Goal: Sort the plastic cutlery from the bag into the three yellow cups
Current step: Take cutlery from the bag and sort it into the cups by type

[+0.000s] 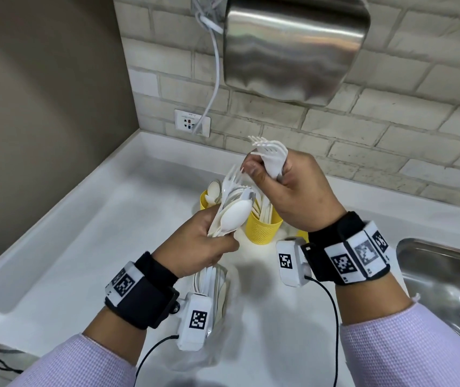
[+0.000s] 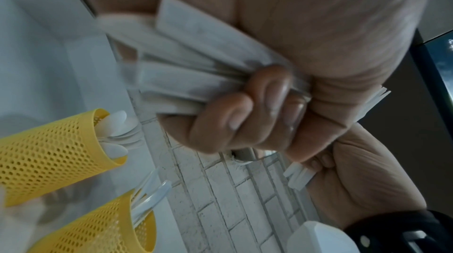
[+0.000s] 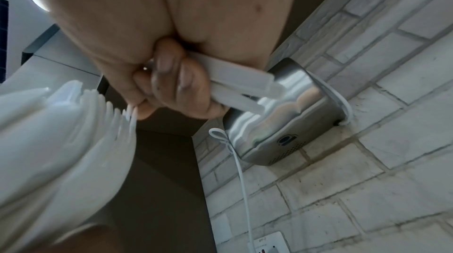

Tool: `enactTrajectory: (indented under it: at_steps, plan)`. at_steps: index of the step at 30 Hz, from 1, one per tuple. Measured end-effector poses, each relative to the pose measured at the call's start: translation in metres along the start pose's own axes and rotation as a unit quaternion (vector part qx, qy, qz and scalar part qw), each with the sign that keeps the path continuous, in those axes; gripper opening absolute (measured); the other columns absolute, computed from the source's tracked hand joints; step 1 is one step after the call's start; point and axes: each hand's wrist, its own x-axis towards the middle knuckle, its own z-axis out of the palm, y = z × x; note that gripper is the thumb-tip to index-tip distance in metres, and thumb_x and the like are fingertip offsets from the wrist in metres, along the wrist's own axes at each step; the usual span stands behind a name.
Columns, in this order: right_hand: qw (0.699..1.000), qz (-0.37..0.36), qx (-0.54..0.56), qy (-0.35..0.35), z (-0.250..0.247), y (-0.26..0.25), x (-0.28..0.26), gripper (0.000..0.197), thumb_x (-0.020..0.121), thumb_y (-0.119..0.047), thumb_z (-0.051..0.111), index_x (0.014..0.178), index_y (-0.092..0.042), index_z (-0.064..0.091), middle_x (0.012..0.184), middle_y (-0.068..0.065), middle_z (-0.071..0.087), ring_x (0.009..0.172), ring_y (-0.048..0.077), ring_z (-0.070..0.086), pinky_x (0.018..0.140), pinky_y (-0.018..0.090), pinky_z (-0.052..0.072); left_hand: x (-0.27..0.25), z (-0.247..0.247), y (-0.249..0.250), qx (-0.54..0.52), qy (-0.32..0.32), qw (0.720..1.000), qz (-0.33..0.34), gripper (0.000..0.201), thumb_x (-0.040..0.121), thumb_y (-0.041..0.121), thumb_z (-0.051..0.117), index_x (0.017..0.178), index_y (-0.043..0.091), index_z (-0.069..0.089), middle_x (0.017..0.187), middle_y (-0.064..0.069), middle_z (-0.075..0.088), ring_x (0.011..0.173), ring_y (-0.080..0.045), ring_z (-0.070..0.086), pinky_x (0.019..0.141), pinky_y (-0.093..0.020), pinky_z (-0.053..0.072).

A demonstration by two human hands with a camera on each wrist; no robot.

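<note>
White counter (image 1: 89, 247) backs both hands. Right hand (image 1: 293, 191) grips forks (image 1: 272, 156), tines up; left hand (image 1: 195, 247) grips mixed cutlery (image 1: 231, 208). Yellow cups (image 1: 262, 227) stand directly below the right hand, nearer it.

Two cups (image 1: 263, 226) on the counter (image 1: 89, 247), sink (image 1: 447, 277) to their right.

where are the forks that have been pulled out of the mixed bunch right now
In the head view the forks are gripped in the right hand, tines up, raised above the yellow cups and just right of the mixed bunch that the left hand holds.
</note>
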Motion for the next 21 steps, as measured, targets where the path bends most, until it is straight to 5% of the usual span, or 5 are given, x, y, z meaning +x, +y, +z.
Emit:
enactTrajectory:
  at_steps: [2, 5, 11, 17, 21]
  plan:
    - [0.998, -0.008, 0.010, 0.057, -0.001, 0.001, 0.000, 0.022, 0.103, -0.024, 0.057, 0.094, -0.009, 0.072, 0.084, -0.007, 0.068, 0.083, 0.006, 0.065, 0.076, 0.024, 0.050, 0.000, 0.001, 0.000, 0.001, -0.003, 1.000, 0.006, 0.037, 0.078, 0.004, 0.063, 0.063, 0.037, 0.055, 0.060, 0.007, 0.039, 0.046, -0.014, 0.033, 0.044, -0.020, 0.033]
    - [0.991, 0.025, 0.073, 0.113, -0.003, 0.002, 0.000, 0.015, 0.103, -0.017, 0.058, 0.092, -0.017, 0.069, 0.076, -0.019, 0.060, 0.073, -0.004, 0.058, 0.072, 0.015, 0.043, -0.001, 0.002, 0.001, 0.008, -0.009, 1.000, 0.011, 0.042, 0.081, 0.001, 0.063, 0.064, 0.038, 0.057, 0.062, 0.007, 0.040, 0.047, -0.014, 0.034, 0.046, -0.021, 0.033]
    - [0.937, 0.133, 0.322, 0.027, -0.003, -0.006, -0.006, 0.012, 0.098, -0.024, 0.061, 0.094, -0.013, 0.062, 0.056, -0.017, 0.045, 0.044, 0.004, 0.034, 0.047, 0.019, 0.030, 0.001, 0.004, 0.000, 0.060, -0.021, 0.998, 0.020, 0.017, 0.077, 0.012, 0.062, 0.073, 0.022, 0.050, 0.068, 0.005, 0.040, 0.055, -0.014, 0.034, 0.051, -0.023, 0.031]
    - [0.911, 0.214, 0.350, -0.049, 0.004, -0.004, -0.009, 0.032, 0.090, -0.024, 0.066, 0.079, 0.004, 0.054, 0.058, 0.011, 0.036, 0.040, 0.016, 0.032, 0.040, 0.019, 0.027, 0.000, 0.008, 0.002, 0.084, -0.044, 0.995, 0.030, 0.047, 0.087, -0.002, 0.062, 0.065, 0.038, 0.053, 0.061, 0.015, 0.041, 0.052, -0.007, 0.037, 0.053, -0.016, 0.033]
    - [0.882, 0.241, 0.402, 0.054, 0.009, -0.004, -0.003, 0.027, 0.088, -0.021, 0.053, 0.080, 0.004, 0.056, 0.059, 0.017, 0.043, 0.047, 0.024, 0.032, 0.041, 0.027, 0.026, -0.003, 0.008, 0.004, 0.053, -0.054, 0.997, 0.027, 0.044, 0.085, 0.000, 0.060, 0.067, 0.039, 0.056, 0.063, 0.013, 0.041, 0.052, -0.009, 0.037, 0.049, -0.020, 0.035]
